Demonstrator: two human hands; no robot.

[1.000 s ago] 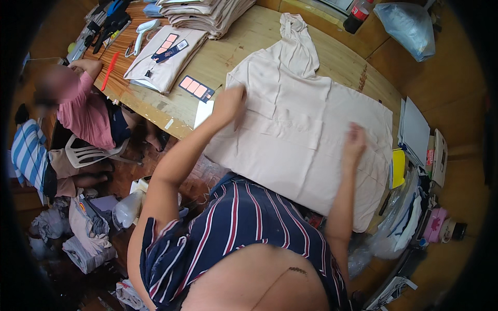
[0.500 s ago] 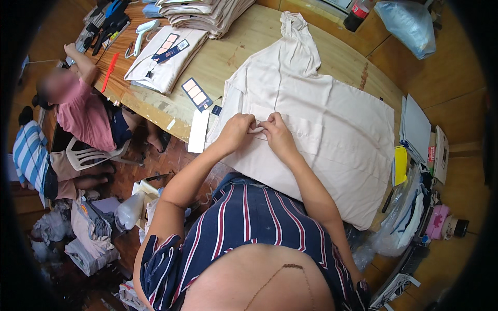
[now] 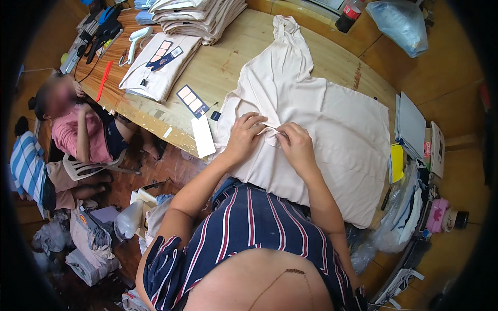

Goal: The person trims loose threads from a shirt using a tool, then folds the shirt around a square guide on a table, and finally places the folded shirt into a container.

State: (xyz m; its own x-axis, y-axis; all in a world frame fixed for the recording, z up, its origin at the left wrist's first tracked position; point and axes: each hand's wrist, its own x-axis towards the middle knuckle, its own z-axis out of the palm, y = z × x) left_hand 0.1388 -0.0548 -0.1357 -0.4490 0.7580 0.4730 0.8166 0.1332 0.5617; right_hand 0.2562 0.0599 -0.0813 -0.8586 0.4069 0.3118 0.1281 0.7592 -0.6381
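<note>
Wooden table carries the cream garment, spread flat across its right half; left hand and right hand meet at the garment's near edge, fingers closed, each pinching a small fold of fabric; white hang tag lies just left.

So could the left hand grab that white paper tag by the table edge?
Probably yes. The white tag lies bare on the table, close beside the left hand, with nothing between them. That hand is pinching the cream garment now.

L hand & R hand close together, fingers pinching.
</note>
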